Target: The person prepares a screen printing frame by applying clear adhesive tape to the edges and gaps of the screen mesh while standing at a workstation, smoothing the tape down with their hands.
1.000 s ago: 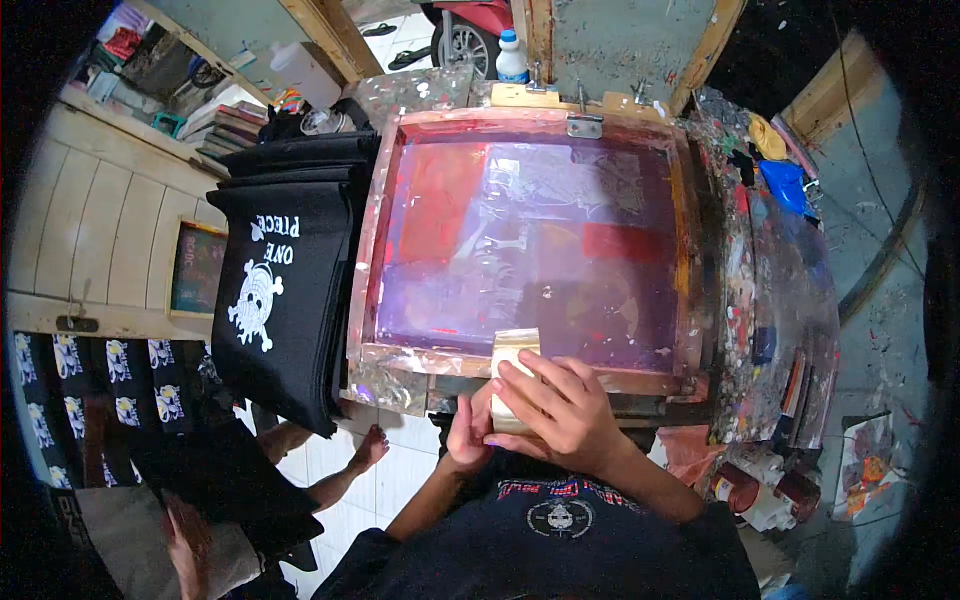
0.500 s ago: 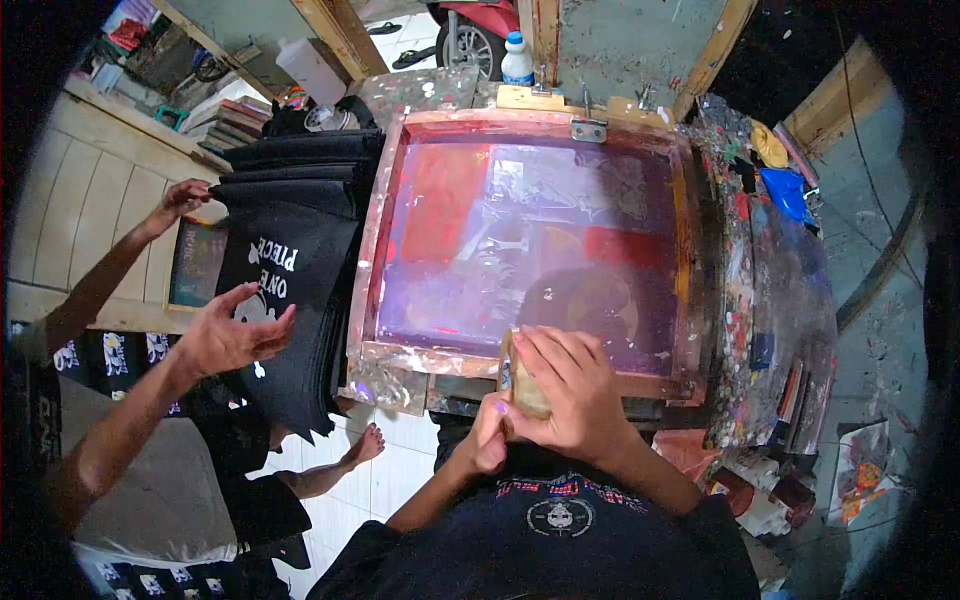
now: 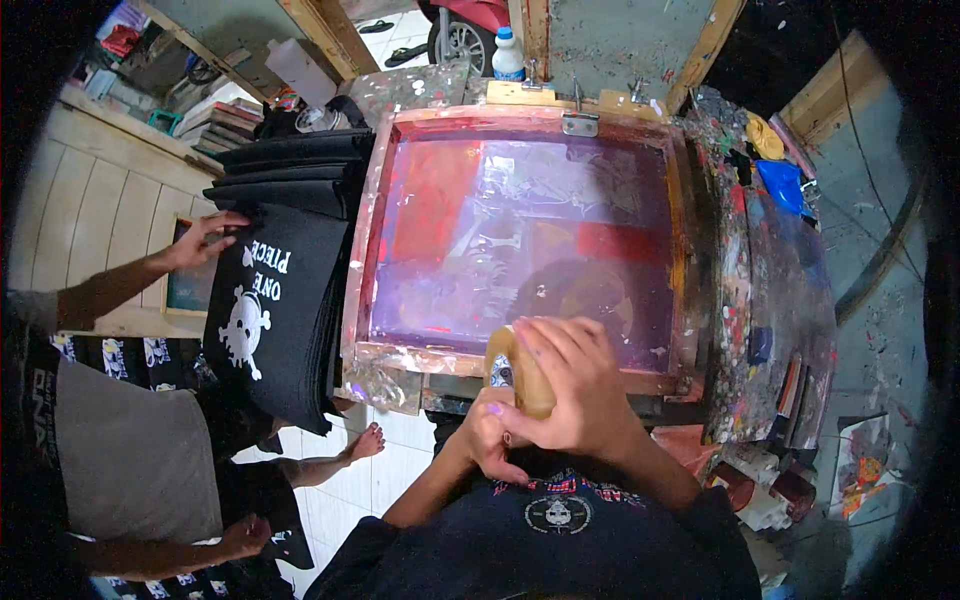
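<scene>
Both my hands are at the near edge of a wooden-framed printing screen point(image 3: 455, 270) with purple mesh and red patches. My right hand point(image 3: 575, 390) is closed on a roll of tan tape point(image 3: 535, 385) with a patterned core, fingertips over its top and thumb across its lower part. My left hand point(image 3: 485, 440) grips the bottom of the same roll, just below the right thumb. A stack of black fabric pieces point(image 3: 305, 310), the top one printed with white lettering and a skull, lies left of the screen.
A co-worker's hand point(image 3: 205, 240) touches the fabric stack; the other hand point(image 3: 240, 535) is lower left. Behind stand a white bottle point(image 3: 508, 62), metal hinge point(image 3: 580, 124) and plastic jug point(image 3: 300, 75). A paint-stained surface point(image 3: 760, 320) with a blue object point(image 3: 782, 185) lines the right.
The tape roll in my hands has turned from broad side up to more upright, and my left hand has curled under it. The co-worker's arms have come up beside the fabric stack.
</scene>
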`<state>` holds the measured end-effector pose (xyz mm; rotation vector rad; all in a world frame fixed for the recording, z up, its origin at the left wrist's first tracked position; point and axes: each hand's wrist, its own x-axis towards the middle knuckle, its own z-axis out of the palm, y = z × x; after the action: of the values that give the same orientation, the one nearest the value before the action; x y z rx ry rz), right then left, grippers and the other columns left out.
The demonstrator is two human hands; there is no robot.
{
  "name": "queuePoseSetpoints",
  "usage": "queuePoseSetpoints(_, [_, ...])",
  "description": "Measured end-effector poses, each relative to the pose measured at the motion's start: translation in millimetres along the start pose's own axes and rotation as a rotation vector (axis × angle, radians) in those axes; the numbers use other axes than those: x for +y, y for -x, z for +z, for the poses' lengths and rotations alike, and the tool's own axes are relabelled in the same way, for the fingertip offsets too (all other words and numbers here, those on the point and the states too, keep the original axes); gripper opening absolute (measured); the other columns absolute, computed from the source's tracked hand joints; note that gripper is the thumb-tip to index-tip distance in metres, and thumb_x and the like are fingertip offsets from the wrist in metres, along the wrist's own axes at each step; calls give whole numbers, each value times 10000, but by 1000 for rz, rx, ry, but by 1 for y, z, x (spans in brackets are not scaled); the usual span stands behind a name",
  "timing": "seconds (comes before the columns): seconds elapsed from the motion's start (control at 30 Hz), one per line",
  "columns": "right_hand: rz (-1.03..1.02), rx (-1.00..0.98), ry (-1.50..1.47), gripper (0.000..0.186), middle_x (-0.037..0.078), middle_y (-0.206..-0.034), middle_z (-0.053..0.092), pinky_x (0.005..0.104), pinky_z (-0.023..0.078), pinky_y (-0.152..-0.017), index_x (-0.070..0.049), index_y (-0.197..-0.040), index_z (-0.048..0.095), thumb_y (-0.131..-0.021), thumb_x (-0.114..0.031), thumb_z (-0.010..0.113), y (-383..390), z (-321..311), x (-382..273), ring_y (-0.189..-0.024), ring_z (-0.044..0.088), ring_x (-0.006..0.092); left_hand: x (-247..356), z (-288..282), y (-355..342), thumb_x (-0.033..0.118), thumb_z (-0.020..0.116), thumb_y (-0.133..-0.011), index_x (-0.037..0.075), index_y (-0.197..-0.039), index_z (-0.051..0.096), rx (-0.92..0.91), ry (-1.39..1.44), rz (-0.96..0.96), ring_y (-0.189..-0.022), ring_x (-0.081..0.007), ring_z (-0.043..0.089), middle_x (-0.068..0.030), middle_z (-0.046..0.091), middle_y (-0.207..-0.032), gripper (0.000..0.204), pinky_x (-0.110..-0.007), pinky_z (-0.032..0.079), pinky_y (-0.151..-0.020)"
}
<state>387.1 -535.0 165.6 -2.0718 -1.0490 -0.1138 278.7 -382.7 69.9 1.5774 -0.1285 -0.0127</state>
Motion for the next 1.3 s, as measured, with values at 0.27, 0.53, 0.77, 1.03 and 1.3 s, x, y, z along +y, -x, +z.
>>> queuePoseSetpoints(0.27, [-59, 51, 92, 603, 141, -1227, 652, 447, 433, -960, 24, -1201, 638, -742, -341, 778, -3, 11, 14, -1106, 620, 298, -11, -15, -7, 444, 840, -660, -28, -1415, 458, -172, -276, 266, -1290, -236, 534, -157, 567, -1362, 969, -358, 396, -1073])
queuePoseSetpoints(0.53, [-53, 40, 163, 541, 131, -1279, 636, 432, 417, -962, 11, -1218, 648, -811, -338, 722, 4, 4, 3, -1166, 591, 285, -25, -6, -1, 799, 509, -798, -46, -1467, 390, -115, 279, -165, -1312, -248, 509, -146, 528, -1417, 1084, -385, 356, -1117])
queuePoseSetpoints(0.77, [-68, -25, 231, 509, 106, -1317, 622, 430, 391, -990, -15, -1243, 651, -834, -313, 708, 7, 6, 4, -1204, 569, 266, 16, 20, -13, 886, -7, -831, -42, -1537, 254, 309, 618, -402, -1420, -263, 374, -169, 380, -1539, 1196, -379, 245, -1187])
queuePoseSetpoints(1.03, [-135, -7, 262, 470, 77, -1324, 625, 410, 382, -1005, -54, -1199, 684, -874, -393, 688, 12, 6, 3, -1204, 562, 246, 57, 7, -44, 875, 145, -864, -57, -1464, 359, 276, 1089, -471, -1305, -306, 510, -202, 505, -1412, 1129, -398, 374, -1122])
queuePoseSetpoints(1.3, [-167, -49, 247, 469, 58, -1336, 622, 410, 374, -1027, -97, -1182, 703, -900, -471, 667, 21, 6, 3, -1243, 535, 221, 63, -12, -59, 822, 366, -880, -42, -1450, 374, 210, 1492, -526, -1243, -332, 555, -223, 536, -1370, 1035, -448, 435, -1069])
